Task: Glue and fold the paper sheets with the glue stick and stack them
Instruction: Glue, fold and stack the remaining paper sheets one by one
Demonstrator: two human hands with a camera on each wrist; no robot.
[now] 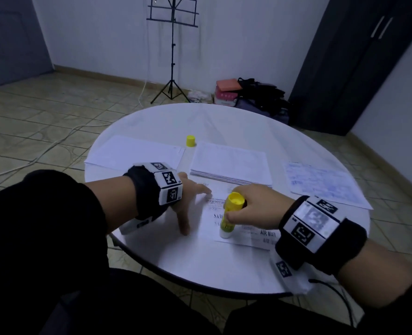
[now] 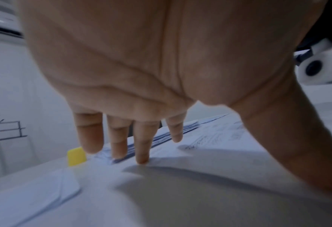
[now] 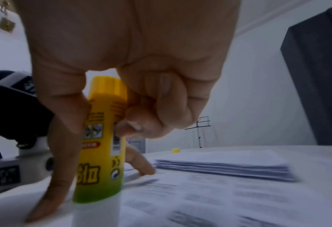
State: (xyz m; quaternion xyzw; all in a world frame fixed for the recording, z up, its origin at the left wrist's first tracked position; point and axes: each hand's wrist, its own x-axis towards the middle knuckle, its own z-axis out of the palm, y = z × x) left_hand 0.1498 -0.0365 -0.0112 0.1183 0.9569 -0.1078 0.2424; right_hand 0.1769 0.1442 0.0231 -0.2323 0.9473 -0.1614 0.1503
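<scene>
While the round white table carries everything, a loose spread of white sheets lies at its left. Just right of them stands the yellow cap, apart from its stick. The left hand comes next, fingers straight and splayed, thumb stretched out, the fingertips pressing the left part of the printed sheet down at the near middle. On that sheet the glue stick stands tip down, slightly tilted, its white end touching the paper. The right hand grips the stick's yellow barrel, thumb on one side and curled fingers on the other. Behind it sits a neat stack of papers, and further right a single sheet with blue print.
</scene>
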